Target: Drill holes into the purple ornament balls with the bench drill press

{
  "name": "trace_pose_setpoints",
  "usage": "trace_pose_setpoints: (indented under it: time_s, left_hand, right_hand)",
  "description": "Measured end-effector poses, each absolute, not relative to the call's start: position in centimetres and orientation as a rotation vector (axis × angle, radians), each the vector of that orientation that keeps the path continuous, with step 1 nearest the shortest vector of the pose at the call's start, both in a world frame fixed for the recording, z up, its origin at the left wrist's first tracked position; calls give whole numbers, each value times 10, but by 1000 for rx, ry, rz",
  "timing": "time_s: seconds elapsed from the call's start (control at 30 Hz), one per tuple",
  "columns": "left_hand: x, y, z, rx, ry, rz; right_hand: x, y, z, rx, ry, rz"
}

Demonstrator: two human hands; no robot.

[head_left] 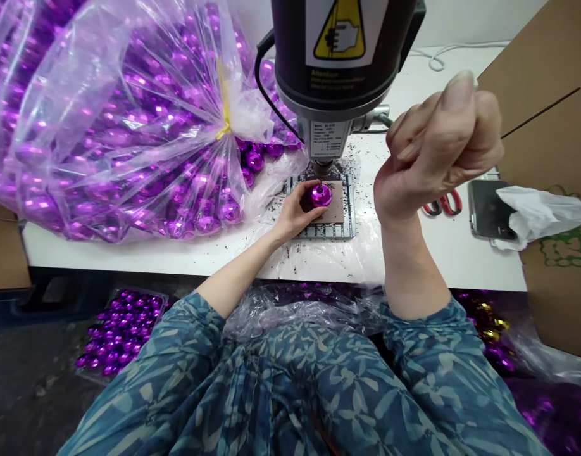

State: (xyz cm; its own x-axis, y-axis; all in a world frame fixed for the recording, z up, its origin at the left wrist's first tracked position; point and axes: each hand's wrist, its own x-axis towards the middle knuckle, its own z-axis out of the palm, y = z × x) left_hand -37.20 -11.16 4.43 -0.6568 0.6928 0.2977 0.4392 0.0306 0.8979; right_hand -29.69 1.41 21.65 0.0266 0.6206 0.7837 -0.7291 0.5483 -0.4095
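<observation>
My left hand (297, 212) is closed around a shiny purple faceted ball (321, 196), thumb and fingers at its sides. The ball rests on a flat brownish pad (335, 212) over the grooved metal base plate (350, 228). Directly above is the chuck (323, 167) of a black drill press (338, 82); its tip meets the ball's top, though contact is hard to make out. Raised at the right of the machine, my right hand (442, 142) is curled into a fist at the press's feed lever (383, 118), most of which the fingers hide.
A tied clear bag (129, 126) of purple balls fills the table's left. Red-handled scissors (445, 204), a phone (492, 209) and white tissue (542, 209) lie right, beside a cardboard box (551, 63). Dark shavings dot the table. A tray (119, 332) of purple balls sits below left.
</observation>
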Motion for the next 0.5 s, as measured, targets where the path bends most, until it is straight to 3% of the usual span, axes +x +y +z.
trace_pose_setpoints:
  time_s: [0.5]
  left_hand:
    - [-372, -111, 45, 1162, 2092, 1693]
  right_hand:
    - [-301, 27, 176, 257, -1089, 970]
